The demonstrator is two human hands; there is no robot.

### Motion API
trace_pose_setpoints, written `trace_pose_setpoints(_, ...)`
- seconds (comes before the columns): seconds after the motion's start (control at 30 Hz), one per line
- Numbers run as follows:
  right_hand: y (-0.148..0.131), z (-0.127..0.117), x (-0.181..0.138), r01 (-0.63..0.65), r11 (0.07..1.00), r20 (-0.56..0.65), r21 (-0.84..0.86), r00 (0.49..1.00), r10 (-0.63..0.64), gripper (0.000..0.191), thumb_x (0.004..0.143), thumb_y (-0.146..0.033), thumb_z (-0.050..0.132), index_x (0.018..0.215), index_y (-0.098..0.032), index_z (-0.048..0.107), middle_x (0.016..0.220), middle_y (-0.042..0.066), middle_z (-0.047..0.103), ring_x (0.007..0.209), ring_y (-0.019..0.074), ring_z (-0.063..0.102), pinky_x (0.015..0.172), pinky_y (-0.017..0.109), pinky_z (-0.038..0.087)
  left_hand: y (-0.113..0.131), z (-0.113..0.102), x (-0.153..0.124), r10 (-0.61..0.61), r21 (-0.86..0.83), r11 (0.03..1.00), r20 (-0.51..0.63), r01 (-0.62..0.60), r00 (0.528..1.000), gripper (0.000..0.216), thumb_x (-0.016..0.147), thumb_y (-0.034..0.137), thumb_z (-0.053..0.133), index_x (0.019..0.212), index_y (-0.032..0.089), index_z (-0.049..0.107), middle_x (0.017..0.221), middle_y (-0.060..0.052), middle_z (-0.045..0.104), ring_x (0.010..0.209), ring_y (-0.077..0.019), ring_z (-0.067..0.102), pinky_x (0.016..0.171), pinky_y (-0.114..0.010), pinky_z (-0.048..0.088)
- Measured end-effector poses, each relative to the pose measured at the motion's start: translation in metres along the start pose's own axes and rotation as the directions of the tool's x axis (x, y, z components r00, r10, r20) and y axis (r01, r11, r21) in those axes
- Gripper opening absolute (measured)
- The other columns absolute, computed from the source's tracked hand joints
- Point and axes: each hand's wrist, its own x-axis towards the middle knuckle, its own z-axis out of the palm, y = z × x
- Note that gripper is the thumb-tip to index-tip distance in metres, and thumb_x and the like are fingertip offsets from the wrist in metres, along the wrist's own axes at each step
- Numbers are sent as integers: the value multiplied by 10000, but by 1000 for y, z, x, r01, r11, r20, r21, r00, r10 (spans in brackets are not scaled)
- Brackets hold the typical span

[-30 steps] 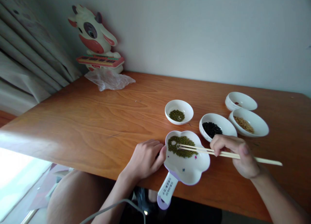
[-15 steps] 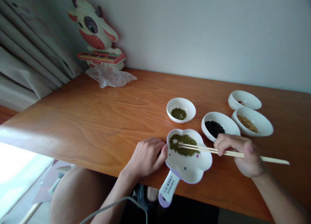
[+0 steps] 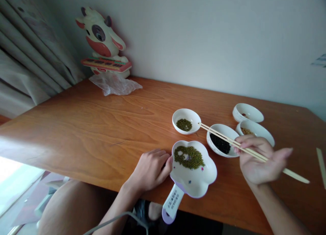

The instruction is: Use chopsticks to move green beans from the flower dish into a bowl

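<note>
My right hand (image 3: 257,160) holds a pair of wooden chopsticks (image 3: 229,139). Their tips reach the right rim of a small white bowl of green beans (image 3: 186,120), passing over a white bowl of black beans (image 3: 222,139). My left hand (image 3: 150,168), fingers curled, rests on the table against the left edge of a flower-shaped white dish (image 3: 193,175) with a purple handle. A heap of green beans (image 3: 189,156) lies in that dish.
The wooden table (image 3: 102,126) carries two more white bowls at the right, one with tan beans (image 3: 255,129) and one nearly empty (image 3: 248,112). A cow-shaped toy (image 3: 103,44) and a crumpled plastic bag (image 3: 114,83) stand at the back left. A wooden stick (image 3: 321,167) lies at the far right.
My right hand lifted the chopsticks out of the flower-shaped dish and swung their tips up to the small bowl of green beans. The left hand stayed put.
</note>
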Motion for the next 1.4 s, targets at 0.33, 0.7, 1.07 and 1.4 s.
trace_pose_setpoints(0.33,1,-9,4,54,993,25,-105,998,-52,736,1041,-689,134,808,-317,725,820,69,626,712,269,534,702,423,399,1,-1,1,22,-5,1000,-22,-22,1000,448,1134,333,335,783,202,579,810,-42,661,729,-183,586,699,-312,423)
trace_pose_setpoints(0.7,2,-1,-7,122,957,179,-264,981,-75,631,1086,-600,266,884,-252,752,900,97,717,875,289,667,691,420,497,0,2,0,19,-3,1000,-31,-19,999,440,1130,328,353,784,200,593,801,-38,662,722,-178,588,700,-310,428)
trace_pose_setpoints(1.07,-29,24,35,77,918,333,-390,941,63,505,1116,-455,394,877,-228,777,922,97,751,990,282,693,891,443,509,0,1,2,6,8,1000,-6,-6,1000,468,1141,350,312,767,204,551,804,-32,637,725,-177,563,692,-316,392)
trace_pose_setpoints(1.4,-38,70,109,-186,853,444,-488,789,425,716,1064,-673,401,720,-130,716,641,58,713,649,144,667,674,285,495,-1,1,0,-6,8,1000,-9,6,1000,461,1140,352,320,788,200,578,838,-37,667,765,-185,600,719,-309,412)
